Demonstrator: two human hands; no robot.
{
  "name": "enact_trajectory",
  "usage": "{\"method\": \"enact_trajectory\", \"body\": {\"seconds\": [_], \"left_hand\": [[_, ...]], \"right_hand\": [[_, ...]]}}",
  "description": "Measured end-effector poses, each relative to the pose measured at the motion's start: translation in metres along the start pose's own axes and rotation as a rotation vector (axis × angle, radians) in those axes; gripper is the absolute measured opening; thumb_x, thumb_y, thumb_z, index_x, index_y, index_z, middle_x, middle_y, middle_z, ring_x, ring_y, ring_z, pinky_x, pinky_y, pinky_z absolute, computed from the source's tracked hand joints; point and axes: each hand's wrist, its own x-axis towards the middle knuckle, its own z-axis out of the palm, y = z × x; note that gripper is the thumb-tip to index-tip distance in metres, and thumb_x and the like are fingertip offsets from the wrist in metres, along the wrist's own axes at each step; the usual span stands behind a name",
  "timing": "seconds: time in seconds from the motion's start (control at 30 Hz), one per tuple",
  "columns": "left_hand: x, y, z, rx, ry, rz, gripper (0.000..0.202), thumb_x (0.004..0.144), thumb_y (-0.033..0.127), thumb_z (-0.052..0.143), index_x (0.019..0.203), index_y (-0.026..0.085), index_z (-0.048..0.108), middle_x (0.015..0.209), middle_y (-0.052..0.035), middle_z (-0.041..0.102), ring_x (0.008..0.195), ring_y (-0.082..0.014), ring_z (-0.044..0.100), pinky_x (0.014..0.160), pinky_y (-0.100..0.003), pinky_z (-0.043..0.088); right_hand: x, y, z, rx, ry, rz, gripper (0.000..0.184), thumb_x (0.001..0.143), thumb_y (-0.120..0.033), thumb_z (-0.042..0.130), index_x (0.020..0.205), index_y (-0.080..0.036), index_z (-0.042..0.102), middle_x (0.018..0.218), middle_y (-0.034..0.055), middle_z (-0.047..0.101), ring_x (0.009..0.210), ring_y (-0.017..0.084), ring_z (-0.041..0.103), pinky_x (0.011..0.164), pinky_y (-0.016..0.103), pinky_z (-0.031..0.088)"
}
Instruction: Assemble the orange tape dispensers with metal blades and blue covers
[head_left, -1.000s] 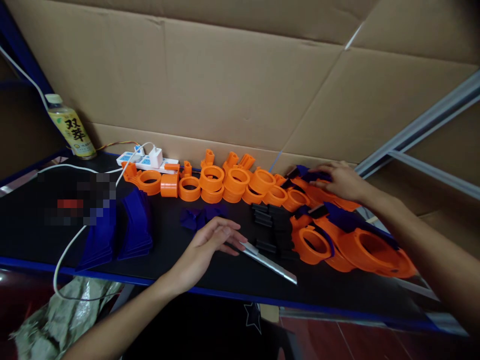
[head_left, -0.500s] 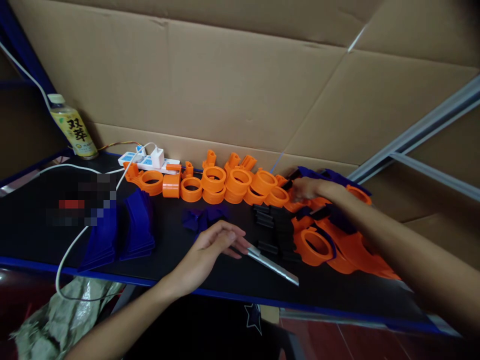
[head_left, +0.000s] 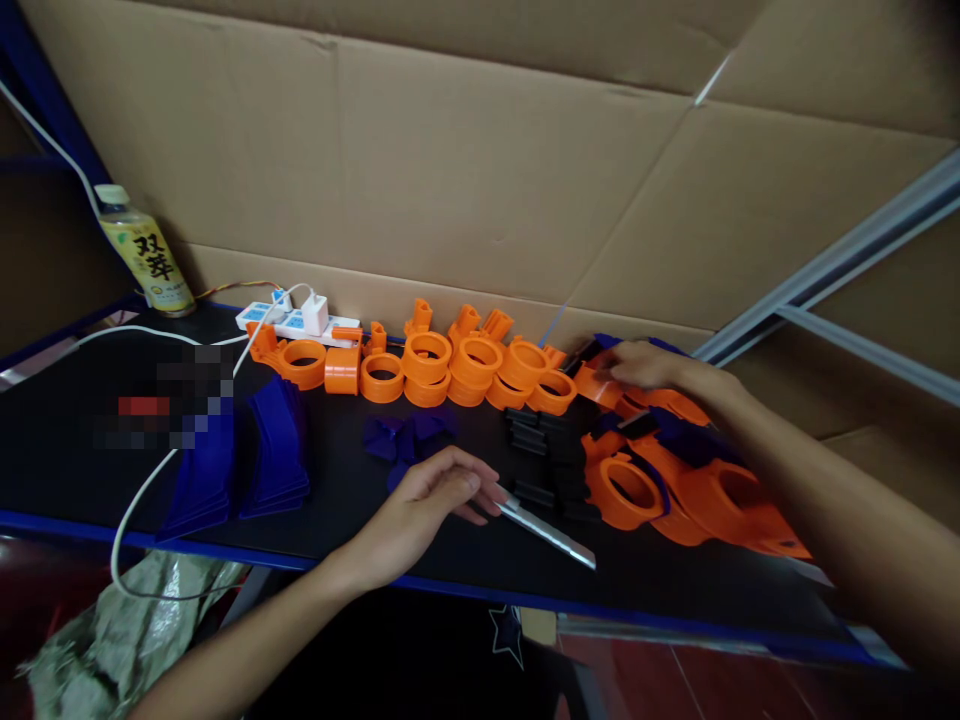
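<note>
The right hand [head_left: 643, 366] sits farther right than half a second ago — back over the orange pieces [head_left: 679, 405] at the far right of the pile, fingers on a flat one. The left hand [head_left: 431, 497] curls slightly — fingertips closer to the metal strip [head_left: 546, 531].

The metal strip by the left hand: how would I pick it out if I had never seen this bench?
Start at the black table with the blue front edge, and find the left hand near its middle. The metal strip runs from those fingertips toward the front edge. It is the only shiny silver, flat piece among orange rings and black blocks.
</note>
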Motion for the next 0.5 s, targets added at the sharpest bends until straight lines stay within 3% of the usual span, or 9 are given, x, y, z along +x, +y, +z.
{"method": "enact_trajectory", "body": {"seconds": [0.17, 0.37, 0.5], "left_hand": [[0.001, -0.003, -0.001, 0.015, -0.024, -0.026, 0.026, 0.096, 0.04, 0.061, 0.106, 0.018, 0.069, 0.101, -0.0109, 0.073, 0.094, -0.0215, 0.069, 0.081, -0.034, 0.054], [0.0, -0.003, -0.001, 0.036, -0.031, -0.037, 0.027, 0.095, 0.041, 0.062, 0.106, 0.018, 0.069, 0.101, -0.0107, 0.073, 0.094, -0.0216, 0.069, 0.081, -0.033, 0.055], [0.0, -0.003, -0.002, 0.047, -0.042, -0.041, 0.026, 0.095, 0.042, 0.062, 0.105, 0.018, 0.069, 0.101, -0.0106, 0.073, 0.094, -0.0218, 0.069, 0.082, -0.034, 0.054]], "right_hand": [[-0.012, -0.001, -0.008, 0.037, 0.042, 0.05, 0.031, 0.099, -0.04, 0.061, 0.12, -0.018, 0.065, 0.122, 0.0077, 0.065, 0.104, 0.021, 0.066, 0.089, 0.039, 0.057], [-0.026, -0.002, -0.01, 0.228, 0.122, 0.019, 0.019, 0.094, -0.023, 0.051, 0.101, -0.013, 0.066, 0.094, 0.0125, 0.069, 0.08, 0.02, 0.063, 0.061, 0.029, 0.048], [-0.038, -0.007, -0.012, 0.353, 0.148, -0.032, 0.017, 0.092, -0.026, 0.052, 0.092, -0.014, 0.064, 0.085, 0.0108, 0.066, 0.07, 0.017, 0.057, 0.057, 0.027, 0.044]]}}
